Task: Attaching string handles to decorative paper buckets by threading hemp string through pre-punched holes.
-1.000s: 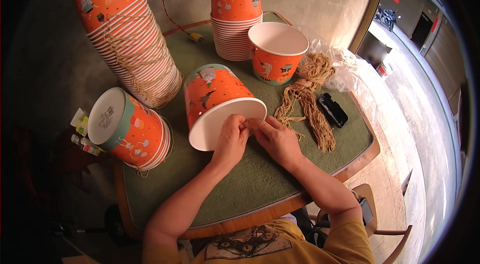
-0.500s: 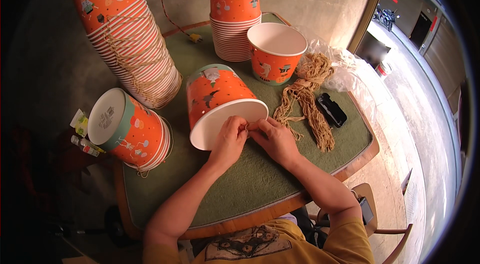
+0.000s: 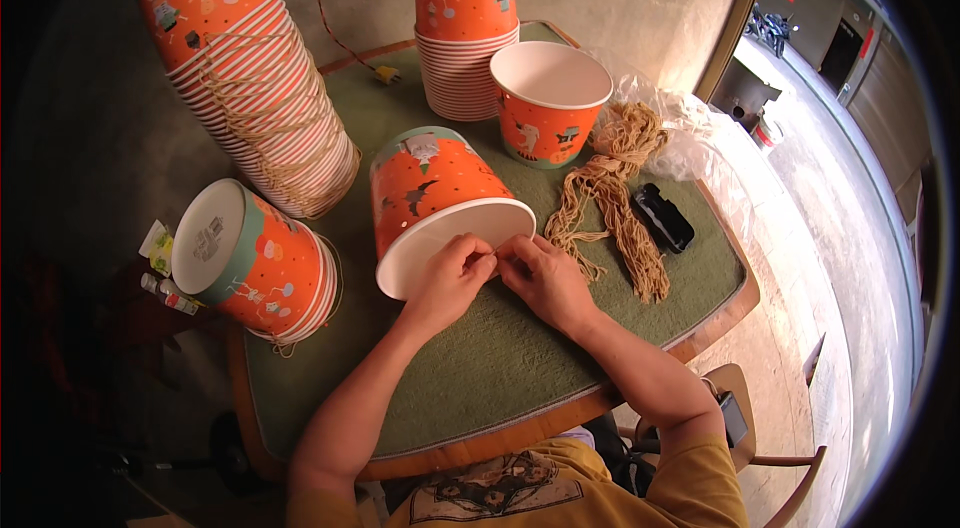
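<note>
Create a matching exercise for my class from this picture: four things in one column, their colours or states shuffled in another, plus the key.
Things:
1. Central bucket
2. Cord bundle
3. Plug
4. Hollow case

Descriptions:
A. Yellow
B. Black
C. Orange and green outside, tipped over
D. Tan

Pairs: 1-C; 2-D; 3-A; 4-B

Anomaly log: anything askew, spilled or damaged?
No spill or damage visible. One round orange paper bucket lies sideways, unlike the upright white-rimmed orange one behind. The tall string-wrapped stack of orange buckets appears to lean, possibly fisheye distortion.
</note>
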A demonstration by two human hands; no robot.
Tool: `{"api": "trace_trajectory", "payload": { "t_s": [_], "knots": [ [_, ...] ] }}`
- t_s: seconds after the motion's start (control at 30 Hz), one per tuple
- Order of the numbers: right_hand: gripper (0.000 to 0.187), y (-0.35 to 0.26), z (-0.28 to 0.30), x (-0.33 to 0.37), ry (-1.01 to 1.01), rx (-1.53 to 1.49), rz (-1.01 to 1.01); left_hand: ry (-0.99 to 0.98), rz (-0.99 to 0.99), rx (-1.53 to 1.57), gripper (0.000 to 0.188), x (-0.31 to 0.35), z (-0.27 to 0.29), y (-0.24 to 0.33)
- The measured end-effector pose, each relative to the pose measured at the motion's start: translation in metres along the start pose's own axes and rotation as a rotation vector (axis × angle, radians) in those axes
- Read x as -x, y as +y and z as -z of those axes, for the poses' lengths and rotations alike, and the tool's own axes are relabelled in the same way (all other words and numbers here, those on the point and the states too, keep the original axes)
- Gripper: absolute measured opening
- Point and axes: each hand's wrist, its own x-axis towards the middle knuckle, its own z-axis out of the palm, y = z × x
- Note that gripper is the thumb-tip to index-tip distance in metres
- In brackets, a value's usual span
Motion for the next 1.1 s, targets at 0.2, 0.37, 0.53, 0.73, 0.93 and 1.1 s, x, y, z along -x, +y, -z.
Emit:
{"api": "trace_trajectory", "payload": {
  "t_s": [0.2, 0.37, 0.53, 0.73, 0.93, 1.1],
  "knots": [
    [0.014, 0.002, 0.001, 0.001, -0.024, -0.028, 0.022, 0.097, 0.091, 0.018, 0.012, -0.003, -0.006, -0.005],
    [0.011, 0.0, 0.004, 0.004, -0.031, 0.118, 0.062, 0.255, 0.005, -0.198, 0.005, -0.004, -0.011, -0.005],
    [0.017, 0.002, 0.006, 0.007, 0.006, 0.185, 0.159, 0.272, -0.059, -0.366, 0.005, -0.003, -0.016, 0.001],
    [0.017, -0.014, 0.012, 0.013, -0.094, 0.296, 0.05, 0.295, -0.114, -0.385, 0.005, -0.004, -0.016, 0.004],
    [0.016, -0.014, 0.01, 0.015, -0.11, 0.311, 0.024, 0.307, -0.114, -0.355, 0.006, -0.007, -0.016, 0.003],
    [0.015, -0.015, 0.012, 0.014, -0.136, 0.277, 0.022, 0.314, -0.068, -0.23, 0.006, -0.009, -0.013, -0.013]
  ]
}}
